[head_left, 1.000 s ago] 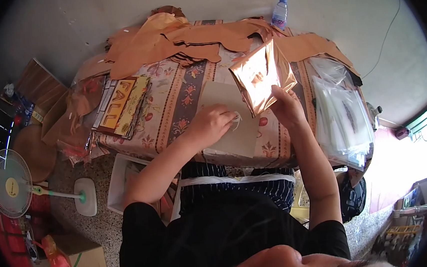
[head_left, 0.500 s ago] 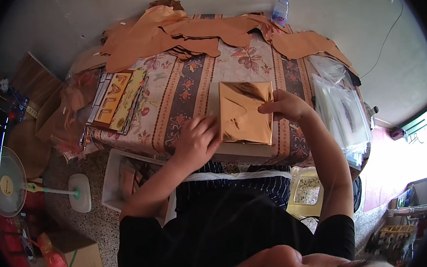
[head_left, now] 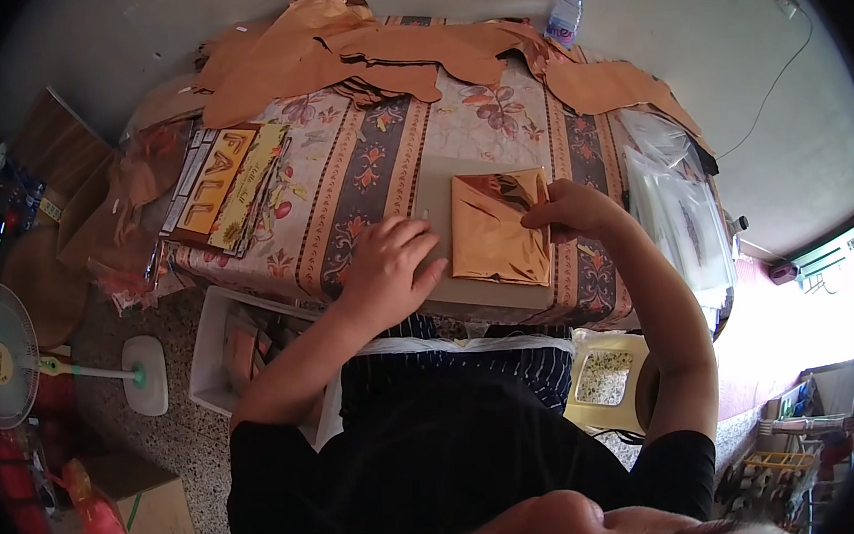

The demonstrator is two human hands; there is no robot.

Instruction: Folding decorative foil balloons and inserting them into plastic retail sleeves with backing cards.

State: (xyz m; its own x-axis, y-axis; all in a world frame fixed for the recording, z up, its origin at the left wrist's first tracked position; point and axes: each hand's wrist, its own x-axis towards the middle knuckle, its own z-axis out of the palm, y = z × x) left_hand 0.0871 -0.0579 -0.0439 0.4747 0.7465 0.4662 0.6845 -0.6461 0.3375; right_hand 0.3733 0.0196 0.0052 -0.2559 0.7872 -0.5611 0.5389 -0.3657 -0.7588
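A shiny copper-gold foil-covered packet (head_left: 498,236), roughly rectangular with creases across its top, lies on a flat grey board (head_left: 429,202) at the table's near edge. My right hand (head_left: 577,213) grips the packet's right edge, thumb on top and the other fingers partly hidden. Left of the packet, my left hand (head_left: 393,270) rests over the board's left side, fingers loosely bent, thumb apart, holding nothing visible. A small gap separates its fingertips from the foil.
Brown cut-out sheets (head_left: 281,63) spread along the table's far side beside a water bottle (head_left: 565,17). Printed cards (head_left: 225,187) are stacked at left, clear plastic sleeves (head_left: 679,212) at right. A fan (head_left: 3,361), a white bin (head_left: 228,348) and a yellow stool (head_left: 601,379) stand below.
The foil packet has shifted slightly right on the board, with my right hand still on its edge. A gap has opened between it and my left hand. The whole view has also shifted a little.
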